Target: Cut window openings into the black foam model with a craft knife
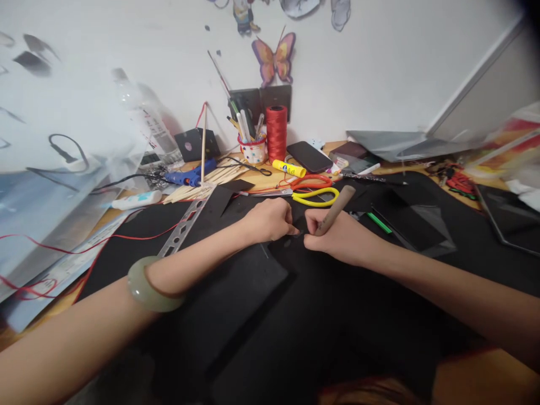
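My right hand grips a tan marker pen, its thick end tilted up and away to the right. The pen's tip is hidden by my fingers. Just left of it, my left hand is closed, thumb and index finger brought together low over the dark surface. A small dark piece seems to lie at those fingertips; I cannot make it out clearly. Under my left wrist lies a sheet of black paper on the black mat. Yellow scissor-like handles rest just beyond my hands.
Behind the hands are a yellow glue stick, a red thread spool, a pen cup and a phone. A stencil ruler and blue glue gun lie left. A green stick lies right, beside clear sleeves.
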{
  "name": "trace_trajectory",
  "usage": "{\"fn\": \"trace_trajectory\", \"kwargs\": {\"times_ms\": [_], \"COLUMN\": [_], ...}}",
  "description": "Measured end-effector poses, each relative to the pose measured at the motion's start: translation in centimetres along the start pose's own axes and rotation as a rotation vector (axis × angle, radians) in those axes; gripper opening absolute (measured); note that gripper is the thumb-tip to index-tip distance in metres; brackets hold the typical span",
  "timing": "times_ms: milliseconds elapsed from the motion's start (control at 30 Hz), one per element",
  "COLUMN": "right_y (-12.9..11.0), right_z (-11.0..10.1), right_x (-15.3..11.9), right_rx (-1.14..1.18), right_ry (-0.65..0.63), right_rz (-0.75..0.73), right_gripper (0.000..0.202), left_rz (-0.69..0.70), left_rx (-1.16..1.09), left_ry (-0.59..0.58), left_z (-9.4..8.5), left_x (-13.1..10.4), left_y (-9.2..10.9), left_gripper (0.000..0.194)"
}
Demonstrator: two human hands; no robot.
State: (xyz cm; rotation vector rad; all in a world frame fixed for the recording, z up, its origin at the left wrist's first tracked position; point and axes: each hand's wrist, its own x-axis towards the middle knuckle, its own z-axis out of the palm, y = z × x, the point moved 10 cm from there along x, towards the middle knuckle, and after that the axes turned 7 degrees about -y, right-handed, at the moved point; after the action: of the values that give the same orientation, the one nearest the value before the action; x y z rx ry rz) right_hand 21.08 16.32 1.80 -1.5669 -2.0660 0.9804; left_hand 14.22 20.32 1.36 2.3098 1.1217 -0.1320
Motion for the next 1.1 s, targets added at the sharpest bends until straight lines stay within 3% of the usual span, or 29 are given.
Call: {"fn": "trace_trajectory", "kwargs": {"times_ms": [200,400,467,567,633,833,1100], "right_y": [-0.6,0.2,0.5,1.1,1.3,1.7,1.1], "right_z": [0.0,0.0,0.2,0.5,0.7,0.0,0.4], "right_x": [-0.2,-0.3,-0.2,0.0,0.0,-0.5,-0.1], "right_rx": [-0.028,0.041,0.09,0.171,0.191,0.198,0.132], "right_ry": [-0.022,-0.036,-0.053,-0.09,-0.099,0.008,0.012], "right_rz": [0.003,-0.009,-0.002,0.035,0.051,0.019,-0.077], "right_gripper": [0.019,0.016,0.016,0.015,0.015,0.018,0.025], "left_rz": [-0.136,-0.12,-0.122,-0.105,-0.028,-0.019,-0.128], "left_rx": [-0.093,-0.237,-0.207,-0.086,-0.103,-0.114,-0.028], "left_ry": [-0.008,-0.204,-0.185,0.129,0.244,0.17,0.143], "left_z": [1.4,4.6,3.8,-0.5,-2.0,0.1,0.7], "left_x": [-3.3,-7.0,-7.4,-6.5,-5.3,-1.4,-1.0], "left_y": [-1.3,0.1,-0.1,-0.9,-0.9,-0.9,-0.9], "left_gripper": [0.024,0.032,0.033,0.031,0.026,0.037,0.021]}}
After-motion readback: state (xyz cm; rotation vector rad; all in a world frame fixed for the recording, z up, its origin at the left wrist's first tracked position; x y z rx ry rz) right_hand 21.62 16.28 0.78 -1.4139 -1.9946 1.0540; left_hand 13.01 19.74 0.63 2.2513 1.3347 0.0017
